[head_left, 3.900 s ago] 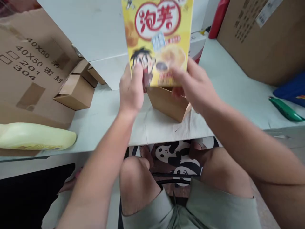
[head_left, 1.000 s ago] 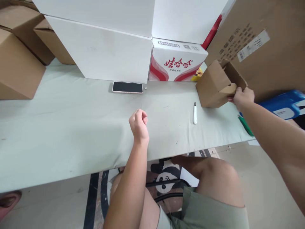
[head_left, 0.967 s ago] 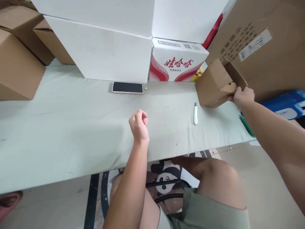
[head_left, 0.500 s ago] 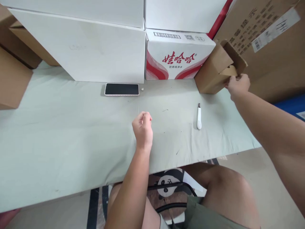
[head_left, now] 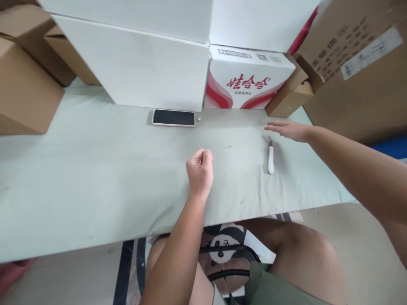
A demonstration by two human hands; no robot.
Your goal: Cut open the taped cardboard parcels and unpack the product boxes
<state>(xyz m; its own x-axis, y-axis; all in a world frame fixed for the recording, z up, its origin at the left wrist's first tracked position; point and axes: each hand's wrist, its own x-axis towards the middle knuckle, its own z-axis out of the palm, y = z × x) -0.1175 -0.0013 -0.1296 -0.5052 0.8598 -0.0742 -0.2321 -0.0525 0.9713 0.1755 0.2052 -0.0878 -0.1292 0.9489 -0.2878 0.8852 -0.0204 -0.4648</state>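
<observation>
My left hand (head_left: 201,171) rests in a loose fist on the pale green tablecloth (head_left: 127,169), and nothing shows in its curled fingers. Over the right part of the table, my right hand (head_left: 289,129) is open, its fingers stretched out to the left and holding nothing. Just below those fingers lies a white utility knife (head_left: 270,160), its blade end pointing away from me. A small brown cardboard box (head_left: 288,99) with raised flaps stands behind the right hand, apart from it. A smartphone (head_left: 173,118) with a dark screen lies beyond my left hand.
White cartons (head_left: 143,63) are stacked along the back, beside a red-and-white water carton (head_left: 248,82). A large brown carton (head_left: 359,84) stands at the right. More brown boxes (head_left: 28,93) sit at the far left. The table's front edge runs above my knees.
My right hand has let go of the small cardboard box, moved left and toward me, and opened flat. The box appears pushed back. My left hand stays in a fist; the view has shifted slightly.
</observation>
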